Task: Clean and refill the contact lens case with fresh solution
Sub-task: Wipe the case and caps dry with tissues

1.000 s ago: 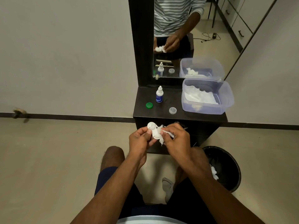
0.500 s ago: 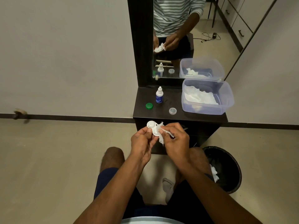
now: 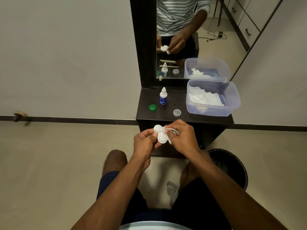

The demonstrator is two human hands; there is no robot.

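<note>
I pinch the white two-well plastic contact lens case (image 3: 160,134) in my left hand (image 3: 146,145), just in front of the dark desk's (image 3: 166,117) front edge. My right hand (image 3: 182,138) pinches a crumpled white tissue (image 3: 167,130) against it. On the desk stand a small white solution bottle (image 3: 163,96), a green cap (image 3: 152,107), a clear cap (image 3: 177,112) and a clear plastic tub (image 3: 232,98) at the right edge.

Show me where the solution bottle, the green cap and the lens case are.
solution bottle (image 3: 163,99): head view, on its blue label.
green cap (image 3: 152,107): head view, on its top.
lens case (image 3: 162,138): head view, on the nearer well.
</note>
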